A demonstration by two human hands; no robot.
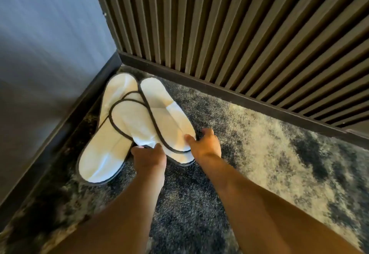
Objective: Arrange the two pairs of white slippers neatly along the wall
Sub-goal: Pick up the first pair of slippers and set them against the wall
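White slippers with dark piping lie overlapped in a heap in the corner of the floor. The nearest slipper [99, 157] lies flat by the left wall. A middle slipper [129, 121] rests across it, and my left hand [148, 156] pinches its near end. The right-hand slipper [165, 113] points toward the slatted wall; my right hand [205, 143] grips its near edge, thumb on top. A further slipper [119, 85] shows partly beneath the others at the back.
A blue-grey wall [46, 53] with a dark skirting board stands on the left. A dark slatted wall [239, 23] with a baseboard runs along the back and right. The floor is mottled grey carpet [259, 143].
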